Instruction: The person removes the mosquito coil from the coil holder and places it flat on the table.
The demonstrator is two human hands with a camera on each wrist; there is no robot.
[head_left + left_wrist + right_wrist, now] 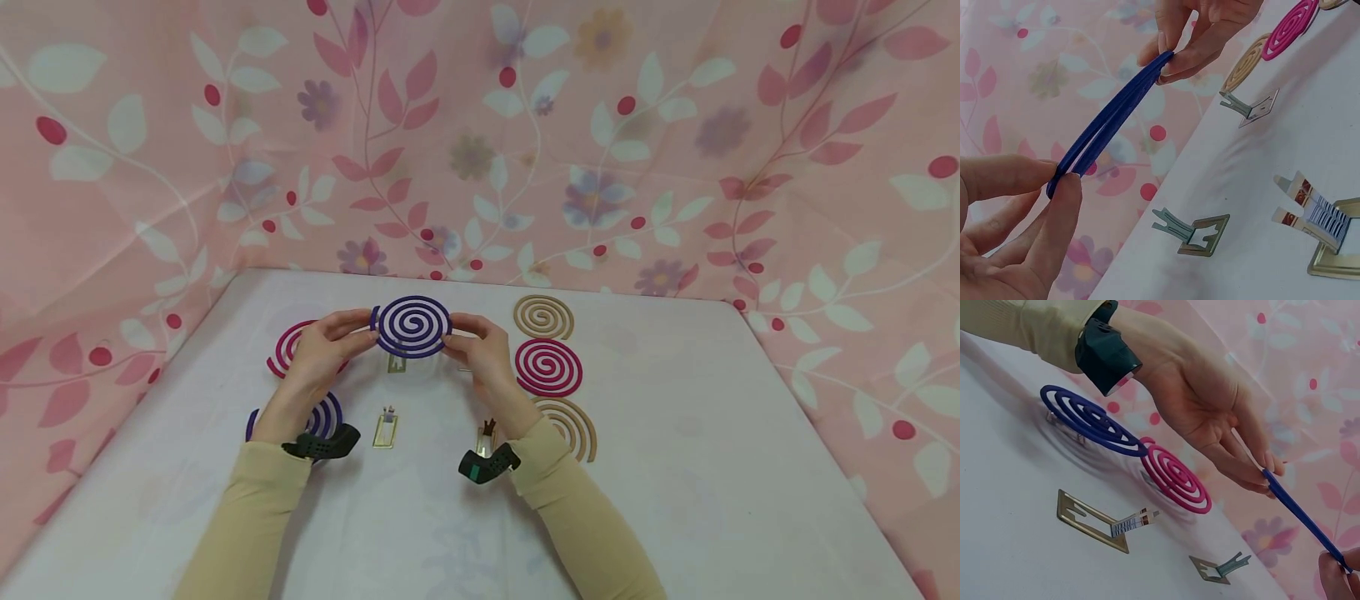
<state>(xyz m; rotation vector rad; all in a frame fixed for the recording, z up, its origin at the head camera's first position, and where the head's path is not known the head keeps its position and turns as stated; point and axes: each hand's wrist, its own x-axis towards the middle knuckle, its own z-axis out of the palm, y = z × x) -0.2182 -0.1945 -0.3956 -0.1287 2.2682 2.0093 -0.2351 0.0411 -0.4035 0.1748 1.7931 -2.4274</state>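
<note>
Both sides of one flat, dark-blue spiral coil [412, 325] are pinched between thumb and fingers: the left hand [322, 350] has its left edge, the right hand [483, 354] its right. The coil hangs clear of the white cloth-covered table [697, 450], near a small grey metal stand with a forked upright [1185, 234]. From the left wrist, its strands part near the left fingers; whether one coil or two nested ones, I cannot tell. The step in hand looks like working the lifted coil by its rim; the next move probably calls for light, matched pressure, since such thin strands could bend or snap.
</note>
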